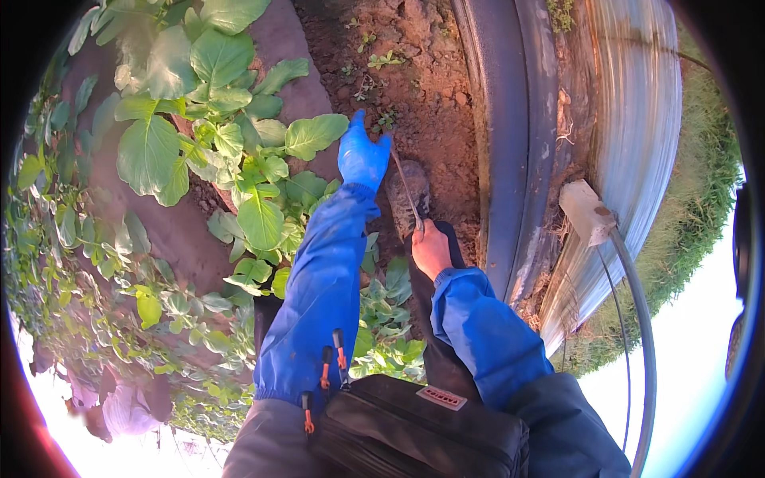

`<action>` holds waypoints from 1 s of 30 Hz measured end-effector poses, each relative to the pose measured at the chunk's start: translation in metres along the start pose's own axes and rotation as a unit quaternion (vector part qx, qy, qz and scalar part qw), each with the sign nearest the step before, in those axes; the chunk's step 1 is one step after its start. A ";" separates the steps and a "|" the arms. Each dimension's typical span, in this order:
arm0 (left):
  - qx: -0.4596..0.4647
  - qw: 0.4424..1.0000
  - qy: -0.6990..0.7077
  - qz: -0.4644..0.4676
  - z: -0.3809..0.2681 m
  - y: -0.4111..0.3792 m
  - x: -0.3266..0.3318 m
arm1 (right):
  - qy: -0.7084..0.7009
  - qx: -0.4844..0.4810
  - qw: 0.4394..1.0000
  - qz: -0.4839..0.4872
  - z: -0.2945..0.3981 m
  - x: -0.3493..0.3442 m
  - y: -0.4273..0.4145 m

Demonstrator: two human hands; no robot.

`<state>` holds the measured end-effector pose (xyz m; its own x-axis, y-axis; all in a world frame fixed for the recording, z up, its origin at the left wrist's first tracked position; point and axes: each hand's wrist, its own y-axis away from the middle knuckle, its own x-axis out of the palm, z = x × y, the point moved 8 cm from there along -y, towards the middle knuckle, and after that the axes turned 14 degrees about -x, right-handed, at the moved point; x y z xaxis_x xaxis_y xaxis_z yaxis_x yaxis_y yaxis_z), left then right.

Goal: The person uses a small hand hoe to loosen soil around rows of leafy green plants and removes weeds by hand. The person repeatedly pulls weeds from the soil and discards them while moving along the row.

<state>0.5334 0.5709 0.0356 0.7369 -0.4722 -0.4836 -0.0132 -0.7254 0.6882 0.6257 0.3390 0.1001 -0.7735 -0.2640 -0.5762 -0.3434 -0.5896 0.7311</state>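
Note:
My left hand point(363, 154), in a blue glove, reaches over the soil beside a leafy green plant point(263, 221). Its index finger and thumb are spread apart, and the other fingers are hidden. Just past the thumb grows a small weed point(385, 120). My bare right hand point(431, 250) is closed around the end of a thin, rod-like tool point(406, 186). That tool slants up toward the gloved thumb; whether its far end touches the glove or the ground cannot be told. Beneath the tool is a soil-covered shoe point(409, 194).
Dark plastic mulch point(287, 42) covers the bed at left. Right of the soil path point(436, 113) run a dark sheet edge point(505, 119) and clear plastic film point(639, 119). A pale block point(588, 212) joins a curved pole point(636, 316). A person point(128, 406) is at lower left.

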 end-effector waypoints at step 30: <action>-0.056 0.989 -0.005 0.136 0.054 -0.055 0.042 | -0.111 0.025 0.993 0.016 -0.011 -0.018 0.017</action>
<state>0.5287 0.5641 -0.0520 0.7095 -0.6475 -0.2781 -0.1338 -0.5112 0.8490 0.6398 0.3257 0.1194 -0.8815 -0.1035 -0.4607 -0.3380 -0.5429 0.7687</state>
